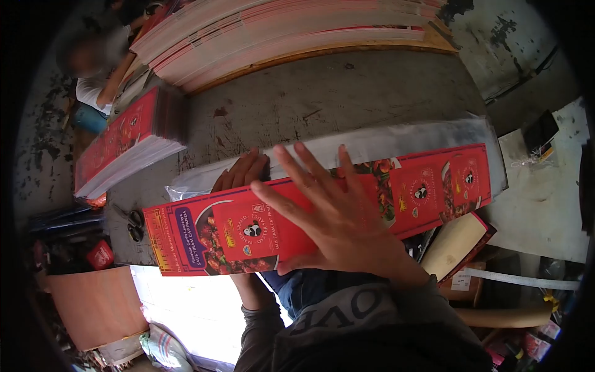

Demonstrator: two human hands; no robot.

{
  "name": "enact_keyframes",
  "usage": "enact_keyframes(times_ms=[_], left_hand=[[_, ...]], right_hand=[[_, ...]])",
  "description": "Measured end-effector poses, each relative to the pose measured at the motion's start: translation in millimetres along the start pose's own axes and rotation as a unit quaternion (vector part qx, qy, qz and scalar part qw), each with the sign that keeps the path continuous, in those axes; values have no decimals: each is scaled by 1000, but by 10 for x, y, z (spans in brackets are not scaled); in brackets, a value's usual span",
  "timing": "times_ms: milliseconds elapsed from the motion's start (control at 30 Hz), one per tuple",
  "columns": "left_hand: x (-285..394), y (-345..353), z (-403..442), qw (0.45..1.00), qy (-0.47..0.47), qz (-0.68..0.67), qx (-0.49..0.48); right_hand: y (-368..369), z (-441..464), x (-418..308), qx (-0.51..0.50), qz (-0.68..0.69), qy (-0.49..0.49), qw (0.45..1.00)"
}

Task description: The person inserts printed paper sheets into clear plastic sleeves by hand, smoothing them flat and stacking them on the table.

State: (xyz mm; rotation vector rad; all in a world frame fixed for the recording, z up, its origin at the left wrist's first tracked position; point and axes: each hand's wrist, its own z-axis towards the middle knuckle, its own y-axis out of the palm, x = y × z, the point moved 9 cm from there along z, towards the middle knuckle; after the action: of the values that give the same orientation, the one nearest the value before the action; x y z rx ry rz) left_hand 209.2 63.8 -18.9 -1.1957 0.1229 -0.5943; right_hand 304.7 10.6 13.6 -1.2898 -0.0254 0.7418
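Note:
A long red printed strip (288,229) with panda-brand oyster sauce artwork lies slantwise across the front of the table. My right hand (341,226) is over its middle, palm down, fingers spread and apparently touching the print. The strip covers most of my left hand (242,168), whose forearm passes beneath it. Only the left fingers show past the strip's far edge, stretched out on clear plastic sleeves (403,136). These sleeves lie flat behind the strip along the table.
Sleeved red prints (121,136) form a stack at the left. Tall piles of printed sheets (273,37) stand at the back of the grey table (260,115). Black scissors (134,226) lie at the left edge. Another person (93,77) is at the upper left.

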Motion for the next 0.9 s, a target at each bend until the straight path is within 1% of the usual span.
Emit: enact_keyframes(times_ms=[33,100,167,300,367,400,433,467,500,533,567,600,633,667,700,733,767,800,867,900], left_hand=[[-11,-7,1,1000,0,4,2],[-24,6,-10,1000,10,16,8],[6,-2,-9,999,41,18,1],[28,-19,-11,998,7,55,13],[32,-36,-8,1000,26,14,-9],[-154,34,-72,920,-91,-381,8],[-163,64,-123,845,-122,-520,12],[-171,93,-179,748,-153,-646,26],[-167,38,-221,780,-130,-611,29],[-164,-18,-265,810,-107,-575,34],[-240,37,-423,932,-78,-355,17],[-255,70,-507,993,-48,-111,0],[-169,18,-368,994,-69,-84,-33],[-82,-32,-203,992,-92,-57,-67],[-89,-47,-129,992,-95,-55,-65],[84,-242,-55,998,10,-45,34],[266,-429,-91,984,115,-34,133],[265,-442,-99,984,112,-32,133],[287,-556,-144,972,134,-77,178],[284,-558,-141,972,135,-74,177]], right_hand=[[-108,-96,190,-20,-34,32,999],[-326,-375,628,-20,-61,120,991],[-535,-680,945,16,-88,173,981],[-617,-898,1166,11,-96,153,984],[-787,-895,1189,77,-95,163,979],[-861,-832,1168,78,-95,162,979],[-919,-729,1181,49,-72,196,977],[-936,-613,1220,21,-49,227,972],[-976,-454,1231,25,-51,224,973],[-954,-236,1204,4,-25,191,981],[-928,-19,1171,-18,1,158,987],[-925,193,1124,6,17,104,994],[-911,397,1062,30,34,49,998],[-934,596,978,55,14,19,998],[-940,789,866,79,-4,-10,997],[-923,965,797,94,1,-2,996],[-912,1139,718,108,7,6,994],[-879,1343,628,109,7,-1,994],[-842,1619,372,103,26,-5,994],[-824,1707,243,96,43,-3,994]])
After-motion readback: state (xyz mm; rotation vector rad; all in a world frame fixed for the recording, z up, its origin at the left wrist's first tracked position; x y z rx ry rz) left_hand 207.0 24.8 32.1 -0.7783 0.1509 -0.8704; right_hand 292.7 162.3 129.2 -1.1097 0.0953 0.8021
